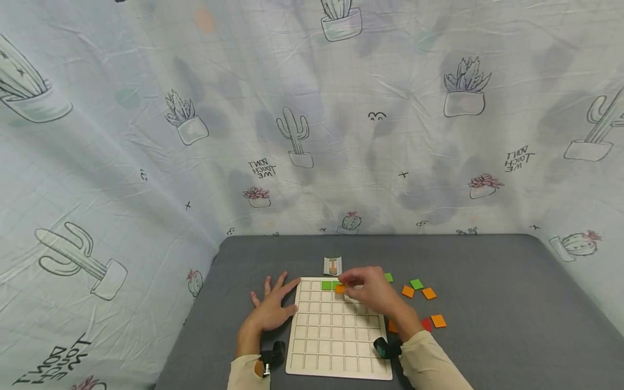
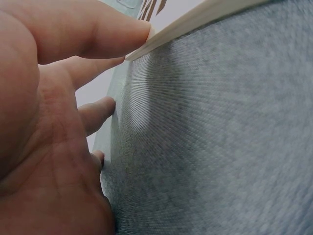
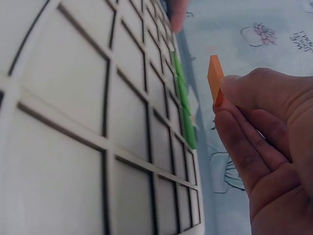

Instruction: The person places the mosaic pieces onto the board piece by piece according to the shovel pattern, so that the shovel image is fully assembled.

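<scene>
A pale wooden grid board (image 1: 331, 341) lies on the grey table. Green square tiles (image 1: 326, 285) sit in cells along its far row; they also show as a green strip (image 3: 185, 103) in the right wrist view. My right hand (image 1: 372, 290) pinches an orange square tile (image 3: 214, 81) between thumb and fingers, above the board's far part. With fingers spread, my left hand (image 1: 273, 309) rests at the board's left edge. In the left wrist view, the thumb (image 2: 98, 32) touches the board's side.
Loose orange tiles (image 1: 439, 321), green tiles (image 1: 416, 284) and a red tile (image 1: 426, 324) lie right of the board, some partly behind the right arm. A small printed card (image 1: 333, 266) lies beyond the far edge. Cactus-patterned cloth (image 1: 312, 135) hangs behind the table.
</scene>
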Demonstrator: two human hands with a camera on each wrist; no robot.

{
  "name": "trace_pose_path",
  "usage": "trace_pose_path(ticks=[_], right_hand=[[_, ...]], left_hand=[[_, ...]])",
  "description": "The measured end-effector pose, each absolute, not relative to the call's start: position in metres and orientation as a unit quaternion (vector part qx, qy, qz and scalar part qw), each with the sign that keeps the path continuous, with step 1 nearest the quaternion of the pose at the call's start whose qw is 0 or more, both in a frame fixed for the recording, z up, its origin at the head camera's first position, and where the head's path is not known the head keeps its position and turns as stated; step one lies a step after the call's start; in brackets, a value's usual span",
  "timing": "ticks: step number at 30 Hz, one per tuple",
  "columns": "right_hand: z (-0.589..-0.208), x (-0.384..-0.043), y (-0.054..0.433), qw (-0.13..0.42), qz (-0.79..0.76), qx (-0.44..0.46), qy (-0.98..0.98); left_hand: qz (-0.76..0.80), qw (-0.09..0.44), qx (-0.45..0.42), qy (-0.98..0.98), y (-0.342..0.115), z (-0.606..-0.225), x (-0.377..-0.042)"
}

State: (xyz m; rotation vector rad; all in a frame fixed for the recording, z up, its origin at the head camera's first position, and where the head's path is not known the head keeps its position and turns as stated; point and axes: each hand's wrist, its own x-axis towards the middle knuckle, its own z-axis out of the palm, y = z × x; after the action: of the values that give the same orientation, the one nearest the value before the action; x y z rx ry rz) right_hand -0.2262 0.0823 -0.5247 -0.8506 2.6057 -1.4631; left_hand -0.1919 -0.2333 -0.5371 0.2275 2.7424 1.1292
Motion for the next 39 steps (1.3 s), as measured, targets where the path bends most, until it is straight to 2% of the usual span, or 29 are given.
trace_pose_path(ticks=[13, 39], right_hand=[[-0.536, -0.227, 0.072, -0.005, -0.425, -0.291, 0.857], [-0.538, -0.227, 0.070, -0.011, -0.403, -0.307, 0.862]], left_hand=[[0.378, 0.083, 0.072, 0.919, -0.233, -0.537, -0.192], [0.379, 0.086, 0.070, 0.919, -0.232, -0.538, -0.193]])
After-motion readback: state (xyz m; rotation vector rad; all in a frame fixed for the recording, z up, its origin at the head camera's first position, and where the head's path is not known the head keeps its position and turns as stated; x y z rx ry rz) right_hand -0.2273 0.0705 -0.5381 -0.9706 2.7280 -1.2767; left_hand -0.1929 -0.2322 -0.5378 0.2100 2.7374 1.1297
